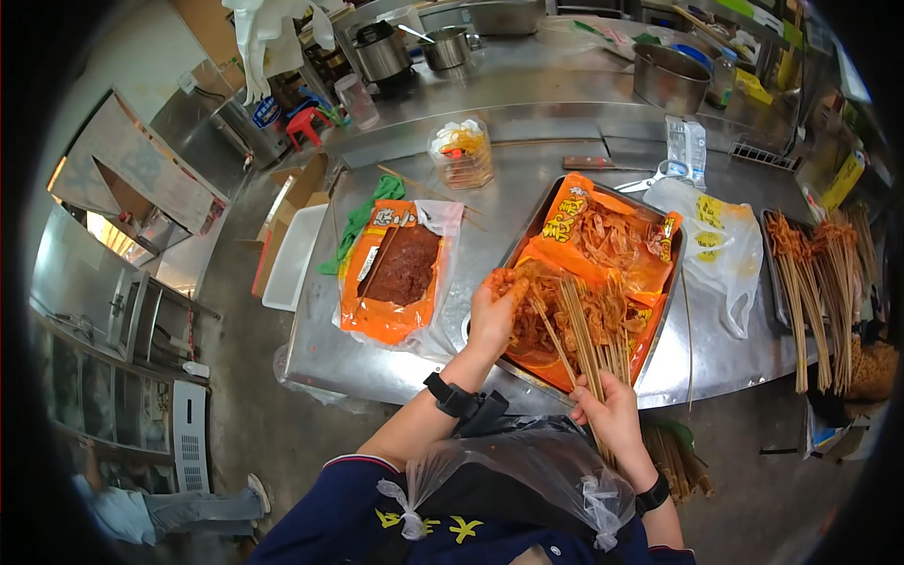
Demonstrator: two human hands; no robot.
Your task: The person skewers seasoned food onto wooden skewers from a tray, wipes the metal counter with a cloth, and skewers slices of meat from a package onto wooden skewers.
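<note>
My right hand (pixel 608 414) is closed around the lower ends of a bundle of thin bamboo skewers (pixel 581 330), which point up over the metal tray (pixel 670 292). At the tray's left side, my left hand (pixel 497 311) has its fingers curled together, smeared with orange sauce, beside the sauced food strips (pixel 539 292). What those fingers pinch is hidden. Orange printed packaging (pixel 571 218) lies in the tray with more reddish strips on it. Further skewers, their tips among the strips, rest at the tray's right side.
An opened orange pack of dark red food (pixel 405 268) lies left of the tray, near a green cloth (pixel 358 231). Scissors (pixel 659 174), a plastic bag (pixel 711 240) and a clear container (pixel 461 155) lie around. Loaded skewers (pixel 819 273) stand at the right. Another person (pixel 169 508) is at lower left.
</note>
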